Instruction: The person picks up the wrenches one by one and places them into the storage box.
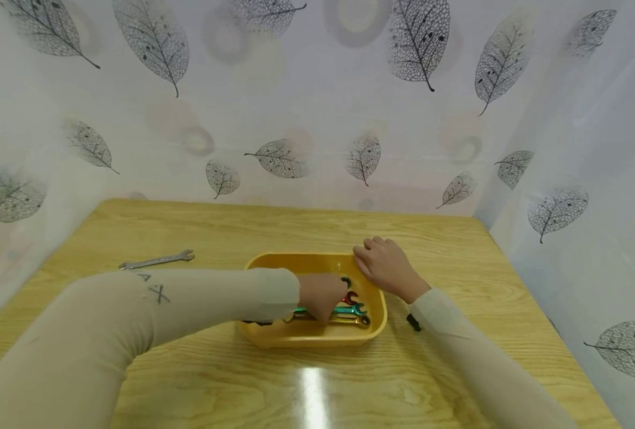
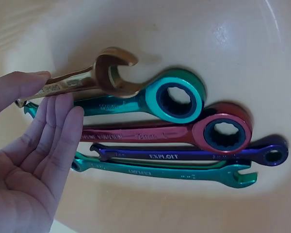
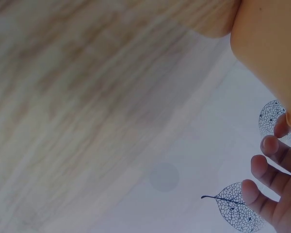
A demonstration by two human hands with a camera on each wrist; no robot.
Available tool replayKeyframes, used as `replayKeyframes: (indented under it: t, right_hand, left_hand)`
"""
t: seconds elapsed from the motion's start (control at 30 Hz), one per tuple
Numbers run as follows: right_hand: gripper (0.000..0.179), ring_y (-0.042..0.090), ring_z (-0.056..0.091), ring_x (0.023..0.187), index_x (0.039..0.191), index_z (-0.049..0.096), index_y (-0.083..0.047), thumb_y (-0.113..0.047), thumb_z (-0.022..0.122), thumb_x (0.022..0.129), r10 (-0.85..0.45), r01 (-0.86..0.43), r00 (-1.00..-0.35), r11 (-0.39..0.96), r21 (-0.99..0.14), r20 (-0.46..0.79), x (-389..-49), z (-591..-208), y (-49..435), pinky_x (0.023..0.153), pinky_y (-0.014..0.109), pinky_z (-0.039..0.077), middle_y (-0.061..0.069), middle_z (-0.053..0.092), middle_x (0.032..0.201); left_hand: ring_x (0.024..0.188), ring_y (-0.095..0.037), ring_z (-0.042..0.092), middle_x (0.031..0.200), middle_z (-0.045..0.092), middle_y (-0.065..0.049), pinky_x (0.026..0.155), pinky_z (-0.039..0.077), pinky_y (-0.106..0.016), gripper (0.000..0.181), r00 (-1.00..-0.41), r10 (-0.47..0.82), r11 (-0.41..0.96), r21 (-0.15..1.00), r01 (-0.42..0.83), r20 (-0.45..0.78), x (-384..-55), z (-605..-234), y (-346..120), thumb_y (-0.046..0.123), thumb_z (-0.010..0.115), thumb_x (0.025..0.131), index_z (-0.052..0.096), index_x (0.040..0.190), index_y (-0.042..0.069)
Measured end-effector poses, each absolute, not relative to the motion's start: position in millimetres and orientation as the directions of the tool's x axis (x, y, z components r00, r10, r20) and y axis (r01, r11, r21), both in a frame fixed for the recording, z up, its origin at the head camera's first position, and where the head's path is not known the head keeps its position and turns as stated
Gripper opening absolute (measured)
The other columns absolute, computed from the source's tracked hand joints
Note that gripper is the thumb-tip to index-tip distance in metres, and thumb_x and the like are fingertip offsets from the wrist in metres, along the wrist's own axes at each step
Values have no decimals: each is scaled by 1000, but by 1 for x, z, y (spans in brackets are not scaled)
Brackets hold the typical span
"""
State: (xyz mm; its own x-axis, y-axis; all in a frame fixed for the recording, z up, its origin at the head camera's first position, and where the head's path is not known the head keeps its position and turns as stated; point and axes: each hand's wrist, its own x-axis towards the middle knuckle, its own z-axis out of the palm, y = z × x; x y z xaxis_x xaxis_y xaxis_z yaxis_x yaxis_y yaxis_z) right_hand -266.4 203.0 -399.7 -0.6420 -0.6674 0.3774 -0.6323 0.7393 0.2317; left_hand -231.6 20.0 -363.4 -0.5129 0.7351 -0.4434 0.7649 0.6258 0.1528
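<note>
My left hand (image 1: 323, 293) reaches into a yellow plastic basin (image 1: 312, 341). In the left wrist view it pinches a gold wrench (image 2: 80, 81) by the shank between thumb and fingers, the open end pointing away. Beneath lie a green ratchet wrench (image 2: 121, 107), a red one (image 2: 140, 134), a purple wrench (image 2: 169, 155) and a lighter green wrench (image 2: 184, 176), roughly side by side on the basin floor. My right hand (image 1: 389, 268) holds the basin's far right corner. In the right wrist view one finger hooks at the rim while the other fingers (image 3: 276, 179) hang loosely bent outside it.
A silver double open-ended wrench (image 1: 156, 260) lies on the wooden table (image 1: 232, 381) left of the basin. Some small dark object (image 1: 413, 322) sits to the right, beside the right forearm. A leaf-patterned white sheet (image 1: 317, 119) hangs behind the table and along its sides.
</note>
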Motion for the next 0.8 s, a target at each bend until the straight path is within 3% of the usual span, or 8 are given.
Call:
replayKeyframes:
  t: [0.5, 0.8]
  right_hand:
    - [14, 16, 35, 59, 84, 56, -13, -23, 52, 94, -659, -629, -663, 748, 214, 356, -266, -398, 202, 55, 26, 25, 2, 46, 69]
    - [13, 15, 34, 59, 84, 57, -13, -22, 54, 93, -655, -628, -666, 750, 207, 355, -266, -399, 202, 55, 26, 25, 2, 46, 69]
  left_hand:
    - [66, -12, 47, 76, 52, 3, 58, 39, -22, 20, -528, 722, 647, 167, 744, -447, -232, -376, 22, 6, 72, 75, 58, 87, 13]
    - [66, -12, 47, 76, 53, 3, 59, 40, -23, 20, -535, 737, 641, 176, 747, -412, -234, -384, 21, 5, 72, 74, 56, 82, 15]
